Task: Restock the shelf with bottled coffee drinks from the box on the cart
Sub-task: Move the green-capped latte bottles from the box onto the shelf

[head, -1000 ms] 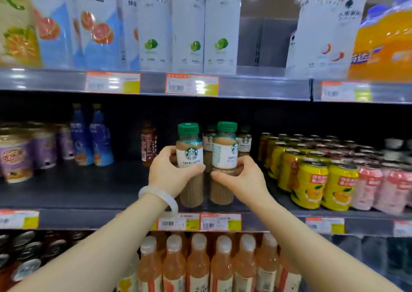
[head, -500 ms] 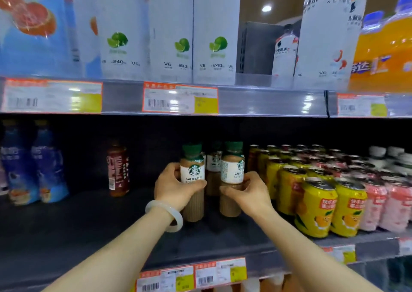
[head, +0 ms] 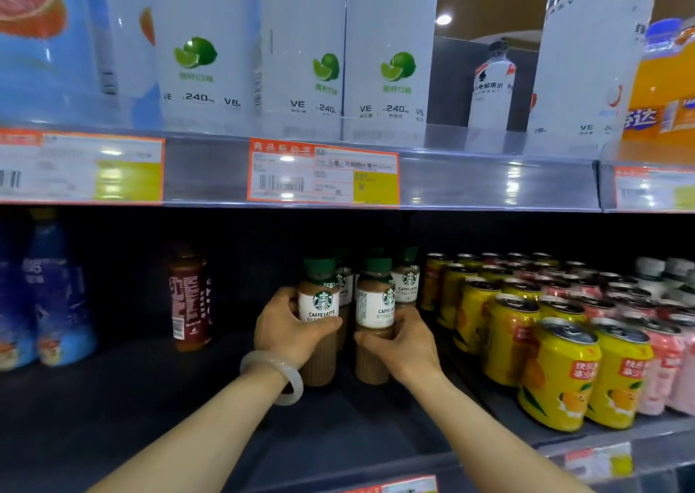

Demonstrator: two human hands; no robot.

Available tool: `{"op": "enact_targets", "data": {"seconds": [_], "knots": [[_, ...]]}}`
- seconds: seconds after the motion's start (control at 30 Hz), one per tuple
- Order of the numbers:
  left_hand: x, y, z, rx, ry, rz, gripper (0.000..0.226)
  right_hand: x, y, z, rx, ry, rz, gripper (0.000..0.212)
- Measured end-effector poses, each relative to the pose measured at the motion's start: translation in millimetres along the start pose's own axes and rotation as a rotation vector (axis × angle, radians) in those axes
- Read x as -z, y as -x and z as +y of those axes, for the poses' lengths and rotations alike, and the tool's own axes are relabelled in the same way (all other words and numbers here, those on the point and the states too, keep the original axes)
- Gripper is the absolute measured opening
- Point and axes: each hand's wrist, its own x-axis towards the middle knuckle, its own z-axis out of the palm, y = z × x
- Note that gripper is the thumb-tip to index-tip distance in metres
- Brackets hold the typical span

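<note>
Two green-capped caffe latte bottles stand upright side by side on the dark middle shelf [head: 158,409]. My left hand [head: 287,329], with a pale bangle at the wrist, grips the left bottle [head: 319,300] around its middle. The right bottle [head: 374,302] is held at its waist by my right hand [head: 400,342]. Behind them stand two more latte bottles [head: 406,283], partly hidden. The box and the cart are out of view.
Yellow orange-drink cans [head: 556,376] and pink cans [head: 665,364] fill the shelf right of my hands. A dark red bottle [head: 190,300] and blue bottles [head: 56,297] stand to the left. The upper shelf edge [head: 489,180] carries price tags, with white lime-drink bottles [head: 383,52] above.
Both hands have pushed the two bottles deeper into the shelf, up against the latte bottles behind. The camera has moved closer and tilted up.
</note>
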Motion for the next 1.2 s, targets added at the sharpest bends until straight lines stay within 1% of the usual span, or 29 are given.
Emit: {"op": "enact_targets", "data": {"seconds": [0.17, 0.33, 0.47, 0.53, 0.6, 0.77, 0.9, 1.1, 1.2], "knots": [[4, -8, -9, -0.019, -0.024, 0.018, 0.039, -12, -1, -6, 0.051, 0.046, -0.019, 0.05], [9, -12, -16, -0.017, -0.025, 0.033, 0.039, -22, 2, -13, 0.078, 0.001, -0.028, 0.051], [12, -15, -17, -0.034, -0.023, 0.021, 0.041, -28, -1, -12, 0.067, 0.006, -0.024, 0.059], [13, -17, -19, -0.026, -0.021, 0.021, 0.042, -30, -1, -10, 0.064, 0.019, -0.04, 0.067], [14, -20, -20, -0.017, -0.024, 0.029, 0.042, -30, -1, -8, 0.072, 0.035, -0.063, 0.07], [15, -21, -20, -0.017, -0.035, 0.031, 0.043, -24, -1, -4, 0.084, -0.04, -0.151, 0.056], [14, -21, -19, -0.032, -0.058, 0.036, 0.043, -29, -2, -5, 0.091, -0.038, -0.132, 0.054], [16, -22, -22, -0.036, -0.025, 0.029, 0.04, -38, -3, -4, 0.082, -0.014, -0.097, 0.065], [18, -24, -23, -0.036, -0.015, -0.004, 0.045, -37, -2, -2, 0.087, -0.011, -0.105, 0.068]]}}
